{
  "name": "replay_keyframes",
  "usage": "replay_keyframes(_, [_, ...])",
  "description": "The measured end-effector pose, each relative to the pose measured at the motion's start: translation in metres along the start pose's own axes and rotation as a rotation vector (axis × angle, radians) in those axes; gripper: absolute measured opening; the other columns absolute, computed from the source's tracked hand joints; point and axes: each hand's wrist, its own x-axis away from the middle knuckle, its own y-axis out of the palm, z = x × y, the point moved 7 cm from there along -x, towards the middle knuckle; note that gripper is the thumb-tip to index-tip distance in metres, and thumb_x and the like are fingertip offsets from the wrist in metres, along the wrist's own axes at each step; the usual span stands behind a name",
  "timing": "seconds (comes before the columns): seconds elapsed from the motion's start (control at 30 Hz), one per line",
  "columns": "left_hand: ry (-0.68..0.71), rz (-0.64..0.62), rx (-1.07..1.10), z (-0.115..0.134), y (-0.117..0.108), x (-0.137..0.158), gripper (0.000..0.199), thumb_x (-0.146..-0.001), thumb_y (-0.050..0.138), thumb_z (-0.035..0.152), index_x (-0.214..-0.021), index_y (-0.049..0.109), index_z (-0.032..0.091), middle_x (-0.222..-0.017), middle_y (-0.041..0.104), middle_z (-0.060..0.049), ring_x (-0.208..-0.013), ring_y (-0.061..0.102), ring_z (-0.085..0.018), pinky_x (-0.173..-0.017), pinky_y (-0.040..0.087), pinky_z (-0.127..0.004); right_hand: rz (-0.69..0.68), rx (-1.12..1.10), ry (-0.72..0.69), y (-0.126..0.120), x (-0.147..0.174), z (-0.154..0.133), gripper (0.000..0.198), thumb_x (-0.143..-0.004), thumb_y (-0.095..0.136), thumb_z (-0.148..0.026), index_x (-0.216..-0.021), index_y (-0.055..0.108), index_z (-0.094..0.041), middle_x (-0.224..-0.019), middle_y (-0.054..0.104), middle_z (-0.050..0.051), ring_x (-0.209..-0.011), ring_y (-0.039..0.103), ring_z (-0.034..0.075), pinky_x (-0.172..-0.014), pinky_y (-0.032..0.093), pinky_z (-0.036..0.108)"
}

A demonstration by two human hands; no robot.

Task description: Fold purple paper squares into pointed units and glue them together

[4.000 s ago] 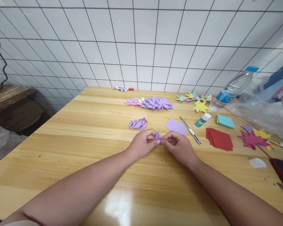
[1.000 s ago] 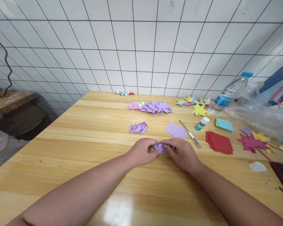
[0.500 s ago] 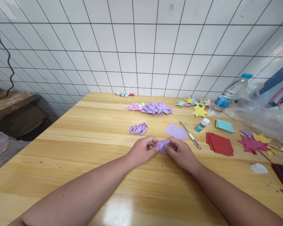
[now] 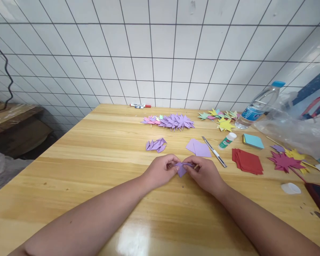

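Note:
A small piece of purple paper [image 4: 181,172], partly folded, is held just above the table between my two hands. My left hand [image 4: 161,171] pinches its left side between thumb and fingers. On the other side, my right hand [image 4: 202,173] grips the upper right edge, its fingertips partly hiding the folds. Beyond my left hand lies a small group of folded purple paper pieces [image 4: 156,145]. Flat purple paper squares [image 4: 198,148] rest behind my right hand, beside a utility knife [image 4: 214,152].
Purple paper leaves [image 4: 177,122] are piled near the tiled wall. On the right are a glue stick [image 4: 227,140], red paper squares [image 4: 247,161], blue paper [image 4: 253,141], a water bottle [image 4: 258,106], a magenta paper leaf [image 4: 285,162] and a clear cap [image 4: 291,188]. A marker [image 4: 140,106] lies at the back.
The purple paper has changed shape between my fingers: its upper right part is now folded narrower and a point hangs downward. My right fingers have shifted slightly left.

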Motion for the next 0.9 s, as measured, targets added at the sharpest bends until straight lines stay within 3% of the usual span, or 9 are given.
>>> replay_keyframes(0.07, [-0.015,-0.021,0.033,-0.001,0.002,-0.001,0.015,-0.078,0.053,0.027,-0.085,0.061,0.017,-0.08,0.067,-0.003,-0.073,0.06,-0.014,-0.066,0.044,-0.023,-0.004,0.022,-0.028,0.002,0.001,0.0,0.014,-0.079,0.053,-0.023,-0.084,0.065,-0.023,-0.074,0.068,0.0,-0.063,0.06,0.014,-0.056,0.045,0.024])
replay_keyframes(0.23, [-0.039,0.002,0.187,-0.002,-0.002,-0.004,0.015,-0.078,0.054,0.029,-0.081,0.059,0.015,-0.075,0.065,-0.002,-0.07,0.059,-0.013,-0.065,0.043,-0.023,0.08,0.019,-0.143,-0.007,0.005,-0.005,0.028,-0.082,0.047,-0.019,-0.109,0.054,-0.022,-0.099,0.066,0.005,-0.079,0.063,0.015,-0.062,0.05,0.025])
replay_keyframes(0.4, [-0.046,-0.001,0.297,-0.001,-0.005,-0.007,0.019,-0.078,0.055,0.031,-0.084,0.059,0.014,-0.079,0.065,-0.002,-0.075,0.059,-0.014,-0.071,0.043,-0.024,0.058,0.117,-0.412,-0.01,0.01,-0.02,0.035,-0.081,0.039,-0.007,-0.101,0.062,-0.023,-0.105,0.065,0.005,-0.097,0.06,0.016,-0.083,0.048,0.032])
replay_keyframes(0.5, [-0.04,-0.008,0.278,-0.001,-0.004,-0.007,0.02,-0.079,0.054,0.031,-0.087,0.06,0.014,-0.082,0.065,-0.003,-0.08,0.059,-0.015,-0.075,0.043,-0.026,0.091,0.157,-0.438,-0.01,0.008,-0.018,0.038,-0.08,0.039,-0.004,-0.103,0.062,-0.024,-0.103,0.067,0.004,-0.095,0.06,0.016,-0.084,0.048,0.033])
replay_keyframes(0.9, [0.006,-0.042,0.167,0.006,-0.002,-0.005,0.024,-0.081,0.051,0.029,-0.094,0.063,0.014,-0.09,0.067,-0.005,-0.087,0.06,-0.018,-0.079,0.044,-0.027,0.143,0.249,-0.452,-0.012,0.011,-0.023,0.019,-0.086,0.049,-0.019,-0.092,0.067,-0.023,-0.093,0.07,0.005,-0.086,0.061,0.016,-0.08,0.047,0.031])
